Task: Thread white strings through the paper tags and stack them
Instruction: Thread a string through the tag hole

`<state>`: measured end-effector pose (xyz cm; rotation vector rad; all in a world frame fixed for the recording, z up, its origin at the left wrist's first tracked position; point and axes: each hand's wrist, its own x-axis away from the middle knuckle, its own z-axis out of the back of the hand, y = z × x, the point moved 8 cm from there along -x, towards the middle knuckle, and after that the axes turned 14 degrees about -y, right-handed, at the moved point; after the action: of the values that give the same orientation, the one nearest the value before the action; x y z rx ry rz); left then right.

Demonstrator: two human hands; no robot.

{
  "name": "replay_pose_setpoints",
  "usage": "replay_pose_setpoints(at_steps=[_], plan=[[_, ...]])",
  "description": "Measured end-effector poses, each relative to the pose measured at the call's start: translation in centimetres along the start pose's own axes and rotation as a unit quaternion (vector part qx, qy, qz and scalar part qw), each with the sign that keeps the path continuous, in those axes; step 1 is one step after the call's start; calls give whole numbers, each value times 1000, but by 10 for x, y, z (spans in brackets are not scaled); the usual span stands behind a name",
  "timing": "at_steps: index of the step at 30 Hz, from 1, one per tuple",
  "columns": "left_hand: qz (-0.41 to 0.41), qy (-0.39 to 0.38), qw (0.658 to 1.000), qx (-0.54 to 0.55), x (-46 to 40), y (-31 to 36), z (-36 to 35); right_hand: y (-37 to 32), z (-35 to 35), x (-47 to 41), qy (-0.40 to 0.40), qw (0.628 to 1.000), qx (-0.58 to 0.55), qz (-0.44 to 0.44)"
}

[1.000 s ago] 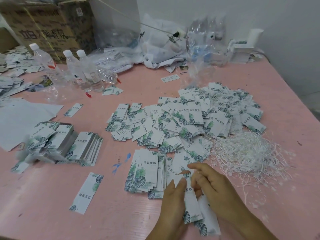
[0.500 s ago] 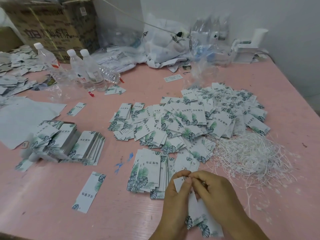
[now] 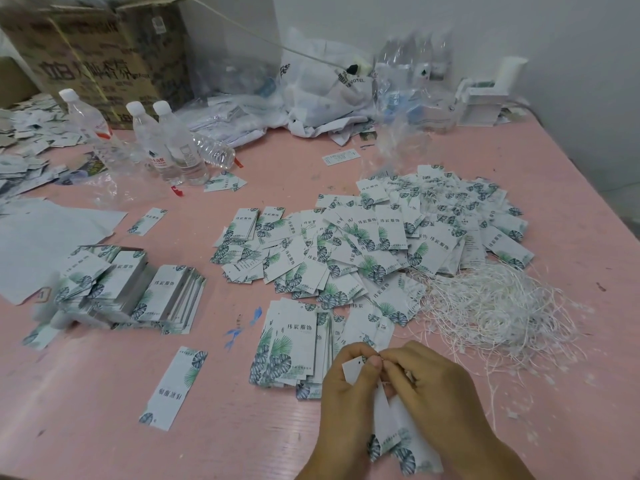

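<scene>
Both hands pinch the top of one paper tag (image 3: pixel 391 417) low over the pink desk (image 3: pixel 104 393): left hand (image 3: pixel 346 403), right hand (image 3: pixel 433 389). Their fingertips have come closer together than a second ago. White strings (image 3: pixel 491 306) lie just right, loose tags (image 3: pixel 381 244) behind.

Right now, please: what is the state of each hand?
Left hand: fingers curled, holding the paper tags.
Right hand: fingers curled, pinching at the top of the same tags; a string cannot be told.
</scene>
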<state>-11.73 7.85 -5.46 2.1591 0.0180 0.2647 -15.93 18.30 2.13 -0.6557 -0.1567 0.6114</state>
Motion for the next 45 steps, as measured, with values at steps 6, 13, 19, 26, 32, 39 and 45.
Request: replay_pose_setpoints(at_steps=[6,13,19,26,32,39,45], plan=[[18,-25,998,59,1,0,-9,19,-6,-1,16,984,-169,-52],[56,2,998,40,4,-14,6,21,-7,0,28,977,-202,-64],[41,6,990,-132,0,-12,9,19,-9,-3,13,982,-170,-85],[-9,3,984,-176,3,7,0,19,-7,-4,25,986,-139,-94],[-17,20,987,-158,6,13,-2,19,-4,-4,42,987,-124,-96],[-30,7,992,-126,6,20,-9,19,-6,-3,44,988,-112,-96],[-1,22,1000,3,2,3,6,34,-7,0,22,964,-231,-127]])
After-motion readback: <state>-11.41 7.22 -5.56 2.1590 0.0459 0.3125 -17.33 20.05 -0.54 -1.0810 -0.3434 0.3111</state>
